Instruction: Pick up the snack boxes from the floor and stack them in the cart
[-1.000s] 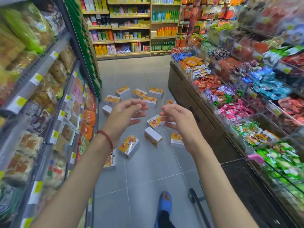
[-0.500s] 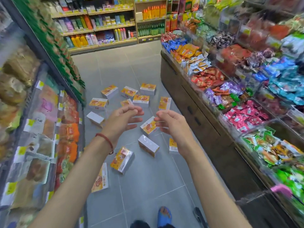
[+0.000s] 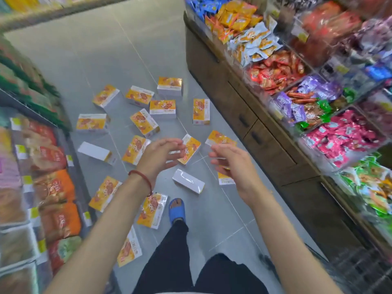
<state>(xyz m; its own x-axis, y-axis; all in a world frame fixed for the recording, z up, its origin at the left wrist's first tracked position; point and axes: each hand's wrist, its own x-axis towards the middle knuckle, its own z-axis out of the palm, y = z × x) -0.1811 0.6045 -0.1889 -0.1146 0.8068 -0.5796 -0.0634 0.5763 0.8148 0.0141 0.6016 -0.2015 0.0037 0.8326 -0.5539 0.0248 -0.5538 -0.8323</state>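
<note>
- The pick-up has not yet begun, judging by the scene: every one of the snack boxes (image 3: 163,107) in view lies scattered on the floor (image 3: 106,49), and none is in hand.
- The left hand (image 3: 159,155) and right hand (image 3: 231,164) hover side by side above the pile. The fingers of both are loosely bent and hold nothing.
- The closest targets appear to be the orange box (image 3: 192,152) showing between the two hands and the white-sided box (image 3: 188,184) just below them.
- The next move likely calls for bending low, since the boxes sit well beneath the hands, and then closing the fingers across a box's narrow sides.
- The cart (image 3: 358,270) shows only as blurred wire mesh at the lower right, beside the person, so each load probably needs a turn that way.
- The floor is smooth grey tile and the boxes lie flat at mixed angles, some touching.
- The aisle is narrow, with packed shelving (image 3: 53,187) to the left and a wooden counter (image 3: 265,145) under bins of wrapped sweets to the right.
- A blue sandal (image 3: 177,211) stands among the nearest boxes.
</note>
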